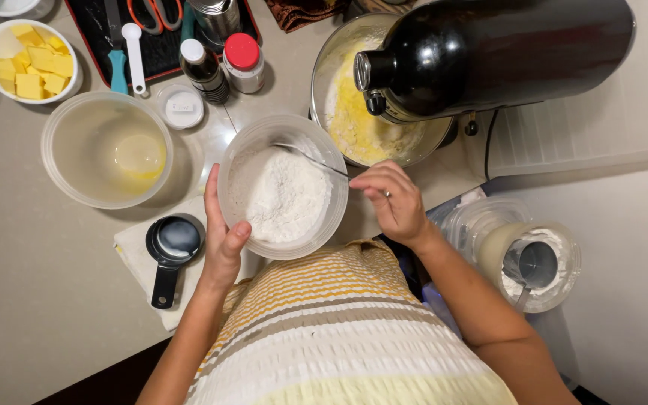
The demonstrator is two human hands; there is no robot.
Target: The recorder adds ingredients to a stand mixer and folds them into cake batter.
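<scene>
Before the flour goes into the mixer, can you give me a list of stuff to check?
1. Left hand gripping the flour bowl: ok, it cups the bowl's side.
2. Right hand holding the spoon: ok, fingers pinch the handle.
3. Spoon loaded with flour: cannot tell, its tip is at the flour.
4. Mixer bowl open to pour into: not ok, the black mixer head covers much of it.
5. Flour bowl close to mixer bowl: ok, they sit side by side.
</scene>
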